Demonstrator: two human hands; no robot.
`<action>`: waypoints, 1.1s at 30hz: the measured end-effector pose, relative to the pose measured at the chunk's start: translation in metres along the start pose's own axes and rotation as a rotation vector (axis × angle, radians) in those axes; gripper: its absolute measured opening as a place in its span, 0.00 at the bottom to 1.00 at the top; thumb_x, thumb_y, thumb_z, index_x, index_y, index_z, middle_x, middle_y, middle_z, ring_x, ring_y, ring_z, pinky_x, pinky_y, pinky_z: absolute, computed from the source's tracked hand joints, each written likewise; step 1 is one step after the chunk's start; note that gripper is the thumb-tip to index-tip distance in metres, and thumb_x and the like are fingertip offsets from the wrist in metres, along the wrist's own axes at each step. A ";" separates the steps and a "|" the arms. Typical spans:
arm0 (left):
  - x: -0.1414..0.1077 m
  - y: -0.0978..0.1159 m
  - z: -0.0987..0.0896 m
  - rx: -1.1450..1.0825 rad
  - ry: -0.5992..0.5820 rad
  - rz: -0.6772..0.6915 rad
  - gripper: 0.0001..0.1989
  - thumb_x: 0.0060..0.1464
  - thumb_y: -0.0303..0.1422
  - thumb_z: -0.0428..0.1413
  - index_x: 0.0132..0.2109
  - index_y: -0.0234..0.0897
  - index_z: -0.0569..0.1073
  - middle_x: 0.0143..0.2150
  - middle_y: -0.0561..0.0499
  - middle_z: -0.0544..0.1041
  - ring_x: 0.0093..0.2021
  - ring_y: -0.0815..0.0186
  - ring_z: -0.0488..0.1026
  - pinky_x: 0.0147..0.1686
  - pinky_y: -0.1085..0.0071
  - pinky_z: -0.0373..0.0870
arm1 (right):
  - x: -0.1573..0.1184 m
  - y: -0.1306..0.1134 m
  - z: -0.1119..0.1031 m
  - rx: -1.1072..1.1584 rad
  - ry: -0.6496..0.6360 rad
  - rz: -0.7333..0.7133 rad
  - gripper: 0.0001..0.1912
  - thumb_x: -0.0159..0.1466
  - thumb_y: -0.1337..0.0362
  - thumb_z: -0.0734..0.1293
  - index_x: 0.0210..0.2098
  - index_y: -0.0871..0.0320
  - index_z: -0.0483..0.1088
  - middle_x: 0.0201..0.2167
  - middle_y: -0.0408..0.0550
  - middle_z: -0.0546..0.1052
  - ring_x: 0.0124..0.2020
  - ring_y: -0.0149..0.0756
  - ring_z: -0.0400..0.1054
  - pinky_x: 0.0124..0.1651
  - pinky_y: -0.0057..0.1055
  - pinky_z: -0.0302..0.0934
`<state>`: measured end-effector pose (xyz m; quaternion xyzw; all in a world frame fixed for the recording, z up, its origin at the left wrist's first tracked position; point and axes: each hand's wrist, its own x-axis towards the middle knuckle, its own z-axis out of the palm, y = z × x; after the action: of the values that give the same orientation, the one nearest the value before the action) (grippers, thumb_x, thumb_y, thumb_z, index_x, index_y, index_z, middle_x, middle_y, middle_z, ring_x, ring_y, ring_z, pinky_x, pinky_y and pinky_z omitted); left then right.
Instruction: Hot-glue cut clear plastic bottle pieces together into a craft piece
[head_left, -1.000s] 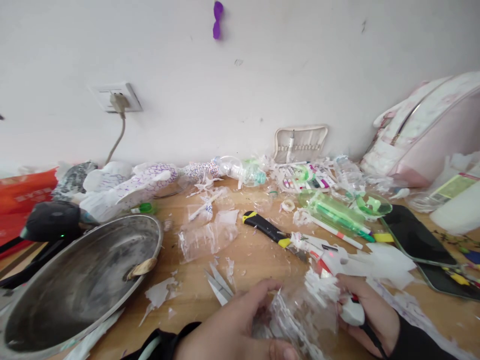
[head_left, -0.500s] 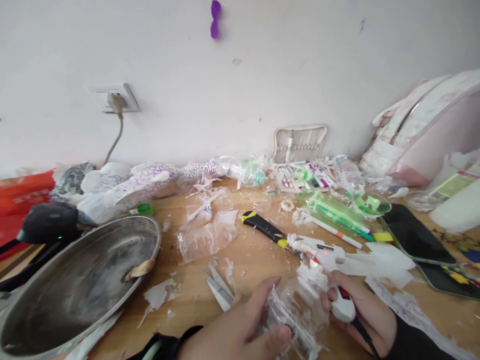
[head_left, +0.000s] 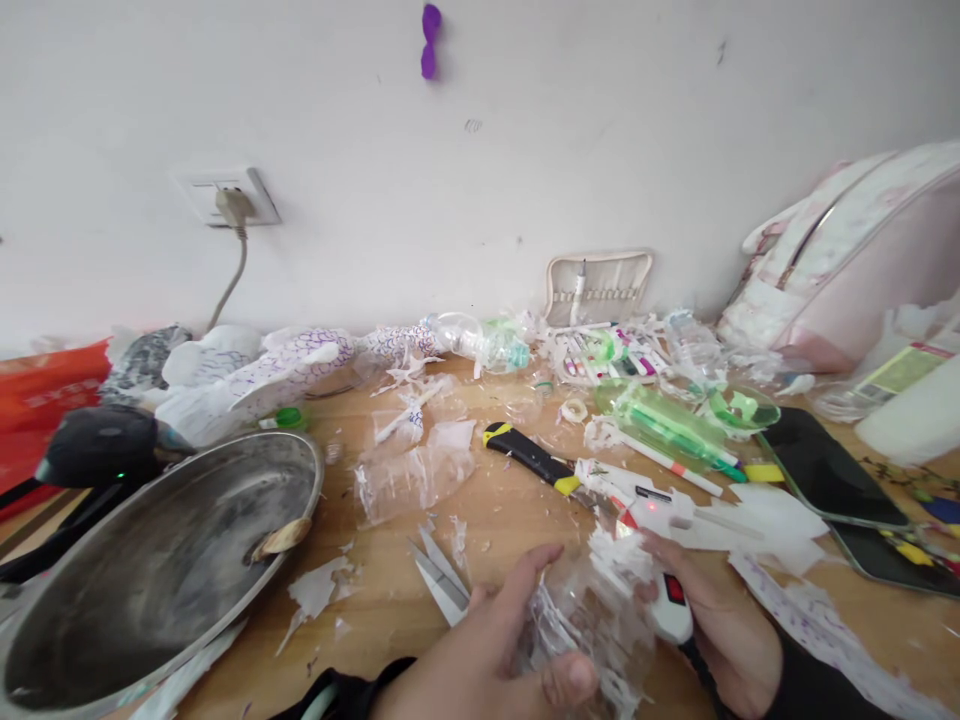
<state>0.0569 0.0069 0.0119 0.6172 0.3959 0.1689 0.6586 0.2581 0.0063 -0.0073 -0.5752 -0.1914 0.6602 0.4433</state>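
Illumination was bright, diffuse and even, producing only faint shadows. Wide-angle distortion curved the frame edges. The near hands were slightly blurred; the far wall (head_left: pixel 600 150) appeared mildly overexposed.

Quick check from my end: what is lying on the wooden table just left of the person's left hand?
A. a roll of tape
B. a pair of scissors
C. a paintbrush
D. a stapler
B: the pointed metal blades of the scissors lie on the table just left of the left hand, which grips the clear cut plastic piece.
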 end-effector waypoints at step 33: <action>0.062 0.008 -0.042 -0.734 0.429 0.442 0.23 0.50 0.40 0.53 0.52 0.40 0.62 0.47 0.49 0.73 0.47 0.59 0.69 0.46 0.65 0.63 | -0.006 0.009 -0.014 -0.128 -0.040 -0.571 0.15 0.54 0.50 0.66 0.29 0.56 0.72 0.18 0.44 0.72 0.21 0.34 0.62 0.28 0.31 0.56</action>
<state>0.0678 0.0808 0.0029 0.3645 0.2965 0.5571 0.6848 0.2673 -0.0069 -0.0137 -0.5118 -0.3957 0.5063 0.5702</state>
